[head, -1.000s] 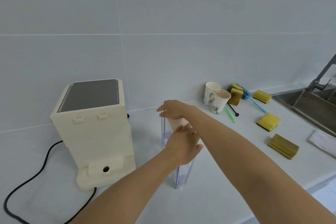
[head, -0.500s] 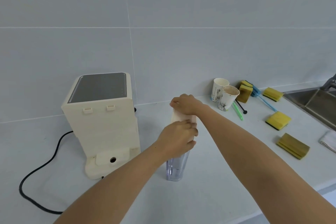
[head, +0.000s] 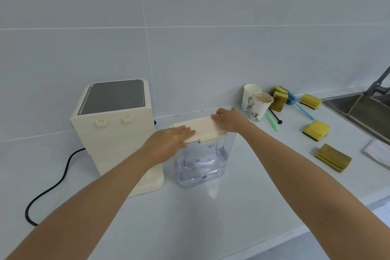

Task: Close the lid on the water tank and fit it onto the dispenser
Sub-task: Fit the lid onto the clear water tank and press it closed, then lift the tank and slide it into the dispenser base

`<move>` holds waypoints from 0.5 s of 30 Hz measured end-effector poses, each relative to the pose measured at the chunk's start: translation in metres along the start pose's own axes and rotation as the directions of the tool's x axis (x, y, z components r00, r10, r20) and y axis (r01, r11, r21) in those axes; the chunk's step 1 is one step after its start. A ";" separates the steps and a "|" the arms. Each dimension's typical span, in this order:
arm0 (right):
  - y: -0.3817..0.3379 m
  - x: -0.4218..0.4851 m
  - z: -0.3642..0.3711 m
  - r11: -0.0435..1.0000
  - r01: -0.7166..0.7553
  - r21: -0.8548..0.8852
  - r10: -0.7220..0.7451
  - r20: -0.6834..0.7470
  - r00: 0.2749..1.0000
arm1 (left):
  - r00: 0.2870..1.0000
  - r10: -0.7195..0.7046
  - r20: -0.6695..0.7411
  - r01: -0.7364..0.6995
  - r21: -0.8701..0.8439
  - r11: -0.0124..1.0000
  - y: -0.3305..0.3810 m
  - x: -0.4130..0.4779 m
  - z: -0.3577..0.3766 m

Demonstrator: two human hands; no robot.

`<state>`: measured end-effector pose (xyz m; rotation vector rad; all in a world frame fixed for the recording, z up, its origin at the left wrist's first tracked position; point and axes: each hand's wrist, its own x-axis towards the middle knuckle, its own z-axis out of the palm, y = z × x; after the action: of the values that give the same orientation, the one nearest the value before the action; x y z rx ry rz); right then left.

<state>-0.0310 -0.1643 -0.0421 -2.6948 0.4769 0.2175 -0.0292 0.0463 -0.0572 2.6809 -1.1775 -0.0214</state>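
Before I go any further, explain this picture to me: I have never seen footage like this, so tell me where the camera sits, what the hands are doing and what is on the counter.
The camera is worn on a person's head and looks down at their two bare arms; there is no robot.

On the white counter stands a clear water tank with a cream lid. The left hand lies flat on the lid's near left end, the right hand on its far right end. Both seem to press rather than grip.

Left of the tank is the cream dispenser, with a black cord. The tank is not yet fitted to it.

Further right are two paper cups, several yellow sponges and a sink.
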 end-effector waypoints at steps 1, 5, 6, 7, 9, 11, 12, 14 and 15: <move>0.002 -0.003 0.000 1.000 -0.009 0.002 0.009 0.003 1.000 | 1.000 0.004 0.029 -0.004 0.022 1.000 -0.003 0.001 -0.002; 0.009 -0.015 -0.001 1.000 -0.030 -0.007 0.030 -0.006 1.000 | 0.999 -0.020 0.046 0.019 0.041 0.999 -0.014 0.006 -0.007; 0.010 -0.019 0.000 0.999 -0.034 -0.017 0.034 -0.007 0.999 | 0.999 -0.025 0.036 0.024 0.040 0.999 -0.017 0.007 -0.007; 0.011 -0.023 0.000 0.999 -0.034 -0.031 0.033 -0.013 0.999 | 0.999 -0.034 0.033 0.033 0.031 0.999 -0.020 0.008 -0.008; 0.013 -0.028 0.001 0.999 -0.037 -0.037 0.035 -0.036 0.999 | 0.998 -0.052 0.036 0.051 0.018 0.999 -0.023 0.009 -0.008; 0.015 -0.034 0.003 0.999 -0.043 -0.025 0.041 -0.054 0.998 | 0.997 -0.056 0.044 0.055 0.022 0.998 -0.024 0.009 -0.008; 0.017 -0.032 0.004 0.999 -0.039 0.020 0.040 -0.061 0.997 | 0.997 -0.064 0.043 0.064 0.018 0.998 -0.024 0.009 -0.007; 0.021 -0.030 0.010 0.991 -0.021 0.129 0.030 -0.069 0.997 | 0.994 -0.101 0.034 0.102 -0.027 0.994 -0.024 0.009 -0.005; 0.022 -0.030 0.009 0.985 -0.023 0.171 0.032 -0.053 0.998 | 0.992 -0.123 0.027 0.125 -0.080 0.989 -0.024 0.009 -0.002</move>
<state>-0.0675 -0.1705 -0.0517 -2.5343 0.5248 0.1043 -0.0051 0.0563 -0.0590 2.6841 -0.9917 -0.1164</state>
